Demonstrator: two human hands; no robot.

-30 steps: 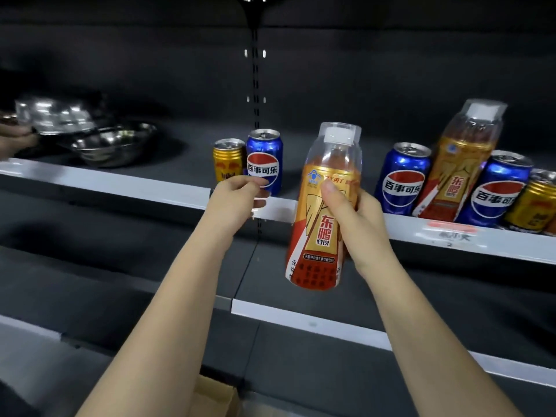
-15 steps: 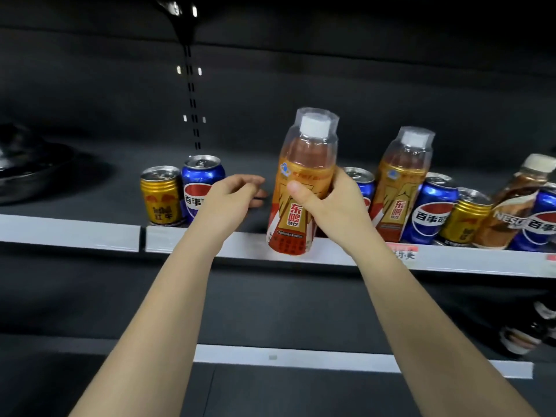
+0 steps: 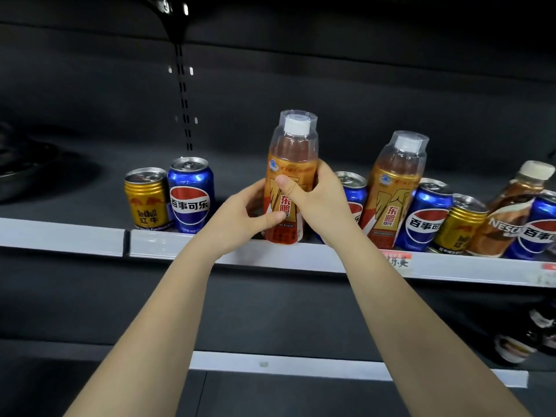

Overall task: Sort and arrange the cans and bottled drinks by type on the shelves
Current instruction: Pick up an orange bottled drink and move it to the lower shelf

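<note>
1. Dark shelf unit, white front rail on the upper shelf (image 3: 66,236); lower shelf (image 3: 331,364) below, with a dark bottle (image 3: 517,344) lying at its far right.
2. Held bottle (image 3: 290,188): orange drink, white cap under a clear cover, upright at the front edge of the upper shelf, base at the rail. Can't tell if it's resting or just above.
3. Right hand (image 3: 319,203) wrapped around the bottle's middle, thumb across the label, fingers closed behind it.
4. Left hand (image 3: 243,218) closed on the bottle's lower left side, thumb on the label near the base.
5. Second orange bottle (image 3: 391,194) stands right of the hands, upright.
6. Coffee bottle (image 3: 505,218) far right, tilted, between cans.
7. Left pair, touching: gold can (image 3: 147,201) and blue can (image 3: 190,197), just left of the left hand.
8. Right group: blue can (image 3: 353,188) partly hidden behind the right hand, blue can (image 3: 425,215), gold can (image 3: 460,225), blue can (image 3: 541,230) at the frame edge.
</note>
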